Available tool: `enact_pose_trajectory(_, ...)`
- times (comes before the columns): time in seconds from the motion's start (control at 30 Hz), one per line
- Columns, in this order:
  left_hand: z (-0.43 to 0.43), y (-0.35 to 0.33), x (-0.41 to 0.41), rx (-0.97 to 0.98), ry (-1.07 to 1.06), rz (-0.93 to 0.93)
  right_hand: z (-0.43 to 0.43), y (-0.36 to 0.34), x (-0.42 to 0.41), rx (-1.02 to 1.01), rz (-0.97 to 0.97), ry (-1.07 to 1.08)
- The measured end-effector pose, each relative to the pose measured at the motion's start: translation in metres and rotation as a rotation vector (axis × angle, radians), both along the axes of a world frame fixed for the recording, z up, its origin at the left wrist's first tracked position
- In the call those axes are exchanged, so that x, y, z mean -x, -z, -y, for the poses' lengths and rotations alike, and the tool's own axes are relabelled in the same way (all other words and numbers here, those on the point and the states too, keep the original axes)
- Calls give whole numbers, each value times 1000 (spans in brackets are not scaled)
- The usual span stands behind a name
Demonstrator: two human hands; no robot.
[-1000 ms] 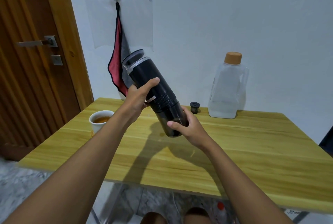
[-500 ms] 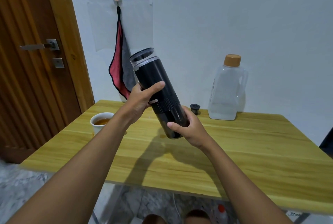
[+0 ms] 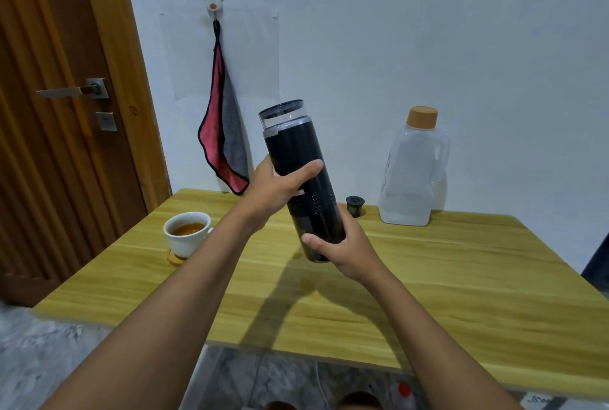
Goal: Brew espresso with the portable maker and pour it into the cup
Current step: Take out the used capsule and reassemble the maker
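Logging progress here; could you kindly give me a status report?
Holding: left grip mid-body, right grip at base. Espresso maker tilted, above table. Cup holds brown liquid; no obstruction seen.

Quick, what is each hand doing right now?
Left hand: closed around the middle of the black espresso maker, which is held up off the table.
Right hand: closed around the same maker's bottom end.
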State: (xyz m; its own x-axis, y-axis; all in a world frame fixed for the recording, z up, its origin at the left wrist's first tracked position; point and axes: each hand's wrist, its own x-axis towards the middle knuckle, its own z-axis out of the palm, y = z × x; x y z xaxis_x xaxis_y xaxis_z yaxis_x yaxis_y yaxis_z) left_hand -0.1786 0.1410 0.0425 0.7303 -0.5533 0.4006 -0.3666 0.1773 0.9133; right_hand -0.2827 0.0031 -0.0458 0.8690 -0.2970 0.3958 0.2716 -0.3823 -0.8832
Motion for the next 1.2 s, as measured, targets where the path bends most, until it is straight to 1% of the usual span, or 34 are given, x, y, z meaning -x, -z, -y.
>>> enact_pose_trajectory(0.13,2,0,2,23,-35,17,2,-3,0,-49,-17,-16)
enact_pose_trajectory(0.27,-3,0,1,-1,136,-34,8,-9,5,-128,-34,-106)
enact_pose_trajectory(0.33,-3,0,1,-6,171,-55,6,-10,5,-150,-51,-158)
enact_pose_trajectory(0.43,2,0,2,58,148,-53,1,-12,5,-165,-43,-165)
enact_pose_trajectory(0.6,4,-2,2,27,69,9,-5,-11,4,-165,-38,-147)
enact_pose_trajectory(0.73,7,-6,-1,-26,2,36,-6,-16,-1,-148,-128,-131)
enact_pose_trajectory(0.83,11,-6,0,-49,-9,44,-7,-25,-8,-63,-154,-52)
enact_pose_trajectory(0.93,12,-13,-1,-91,55,22,-1,-30,-14,-16,-145,22)
enact_pose_trajectory(1.03,8,-22,-7,-196,142,10,8,-34,-19,43,-152,34)
enact_pose_trajectory(1.1,9,-23,-12,-228,124,21,12,-34,-25,47,-165,27)
enact_pose_trajectory(1.2,17,-19,-22,-224,71,22,18,-34,-37,63,-180,55)
